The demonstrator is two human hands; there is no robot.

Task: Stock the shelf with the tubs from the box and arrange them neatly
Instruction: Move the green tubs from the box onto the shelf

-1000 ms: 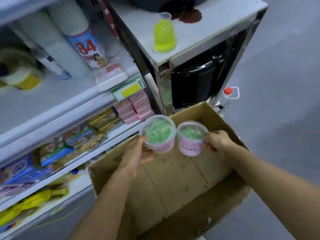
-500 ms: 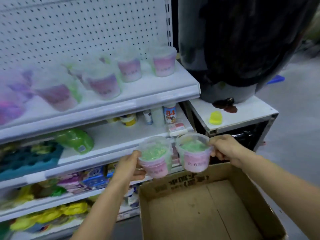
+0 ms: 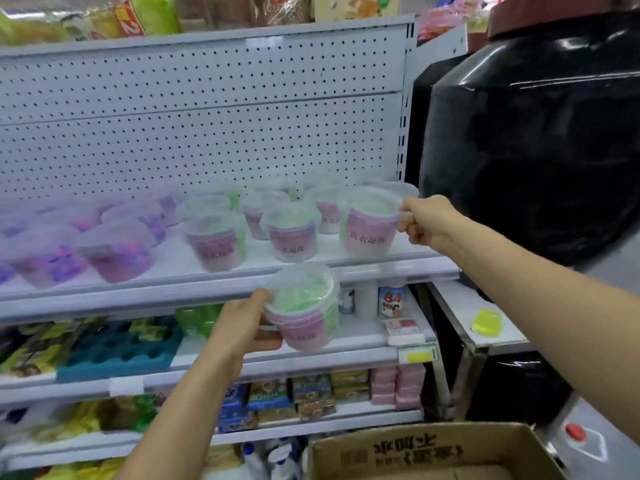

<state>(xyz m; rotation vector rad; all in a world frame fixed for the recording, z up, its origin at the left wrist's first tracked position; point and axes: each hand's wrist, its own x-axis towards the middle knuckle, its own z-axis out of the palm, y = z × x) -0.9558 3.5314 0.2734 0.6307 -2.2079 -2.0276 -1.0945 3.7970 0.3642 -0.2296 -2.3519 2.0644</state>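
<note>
Above shelf (image 3: 398, 263), right hand (image 3: 420, 221) outstretched.

A white metal shelf (image 3: 398, 265) with a perforated back panel carries rows of clear lidded plastic tubs. Those on its right half hold green beads behind pink labels (image 3: 292, 233), standing upright in loose rows front to back; those on the left half hold purple beads (image 3: 117, 251) and are blurred. The next white shelf down (image 3: 363, 341) bears a dark blue moulded tray (image 3: 121, 344), a green bottle (image 3: 199, 318), a white bottle marked 84 (image 3: 391, 301) and a small pink-and-white packet (image 3: 403, 331). A lower shelf (image 3: 346, 422) holds stacked boxed soaps (image 3: 311, 393). A brown cardboard box (image 3: 433, 452) sits below at the shelving's foot.
</note>
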